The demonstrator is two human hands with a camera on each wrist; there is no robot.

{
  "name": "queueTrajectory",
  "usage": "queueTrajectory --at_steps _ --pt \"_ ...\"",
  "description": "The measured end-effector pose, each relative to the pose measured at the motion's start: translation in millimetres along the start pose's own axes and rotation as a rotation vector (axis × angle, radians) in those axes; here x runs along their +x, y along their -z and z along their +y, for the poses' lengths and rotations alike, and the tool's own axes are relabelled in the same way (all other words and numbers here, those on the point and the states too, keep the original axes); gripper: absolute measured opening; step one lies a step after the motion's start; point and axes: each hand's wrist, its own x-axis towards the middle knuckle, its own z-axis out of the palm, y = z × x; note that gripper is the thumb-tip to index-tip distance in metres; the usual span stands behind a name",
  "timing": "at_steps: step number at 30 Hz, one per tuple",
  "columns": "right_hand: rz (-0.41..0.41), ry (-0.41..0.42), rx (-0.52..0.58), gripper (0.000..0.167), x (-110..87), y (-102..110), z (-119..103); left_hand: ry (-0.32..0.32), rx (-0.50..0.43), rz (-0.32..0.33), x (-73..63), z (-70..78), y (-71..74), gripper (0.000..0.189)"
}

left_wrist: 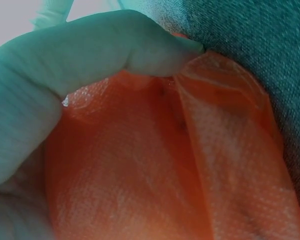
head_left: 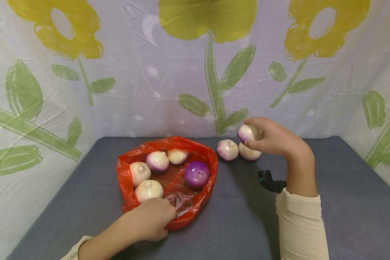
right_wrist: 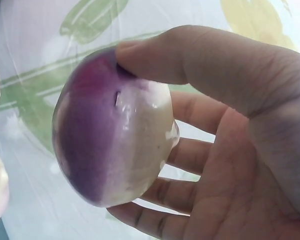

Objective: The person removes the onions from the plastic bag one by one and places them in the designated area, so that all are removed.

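Note:
My right hand (head_left: pixel 277 139) holds a glossy purple-and-white turnip (right_wrist: pixel 110 135) between thumb and fingers, raised just above two more turnips at the back of the table. One of these, a pale turnip (head_left: pixel 227 150), sits to the left; the other turnip (head_left: pixel 249 152) is partly hidden beneath the held one. A red plastic bag (head_left: pixel 169 143) lies with its mouth spread wide, and inside it are several turnips, among them one with its purple side up (head_left: pixel 196 174). At the near rim, my left hand (head_left: pixel 154 219) pinches the bag's film, its thumb (left_wrist: pixel 140 45) showing in the left wrist view.
Dark grey cloth covers the table (head_left: pixel 234 220). A hanging sheet (head_left: pixel 133 90) printed with yellow flowers and green leaves stands behind the table and along both sides. A small black device (head_left: pixel 270 182) is strapped at my right wrist.

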Motion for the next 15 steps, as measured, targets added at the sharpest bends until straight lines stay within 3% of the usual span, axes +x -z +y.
queueTrajectory --at_steps 15 --pt "0.011 -0.042 -0.014 0.057 -0.5 2 19 0.004 0.006 -0.008 0.3 0.1 -0.7 0.023"
